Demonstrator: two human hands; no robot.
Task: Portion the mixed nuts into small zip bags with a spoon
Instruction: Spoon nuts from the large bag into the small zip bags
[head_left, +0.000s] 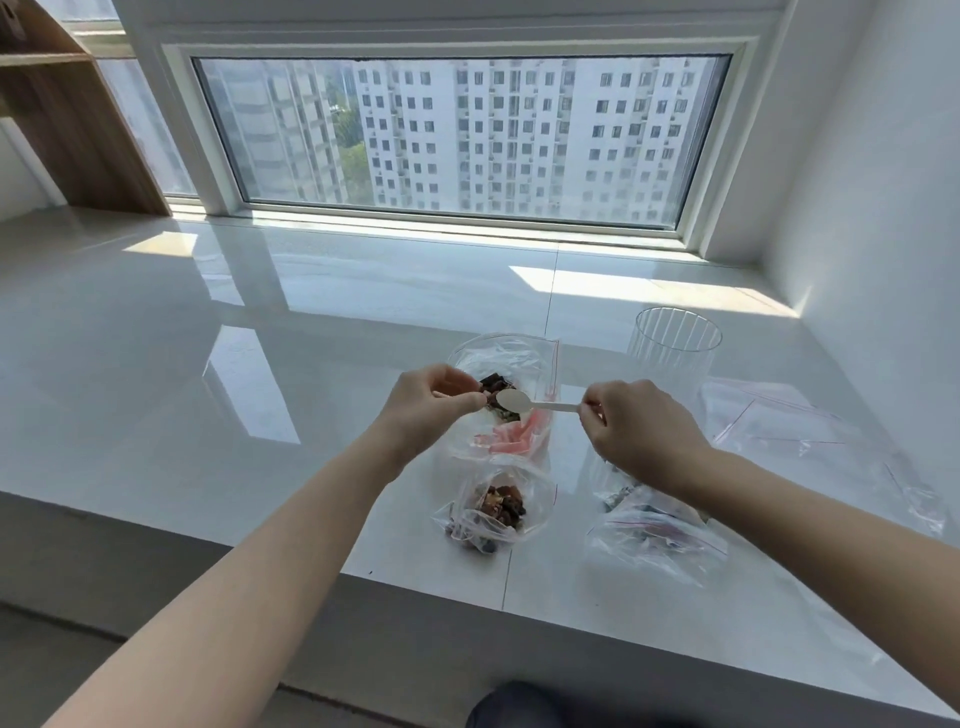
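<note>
High-rise flat: wide window (462, 140) facing apartment towers (519, 135).

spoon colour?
Pale cream, off-white: the spoon, held by the right hand over the open bag. Head view, the only one.

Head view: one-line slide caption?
Right hand holds an empty spoon by its handle while left hand pinches at the bowl tip, above an open nut bag.

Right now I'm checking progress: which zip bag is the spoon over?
The far bag, standing open behind the hands, with the spoon at its mouth. The near bag with nuts lies closer to the ledge's edge.
</note>
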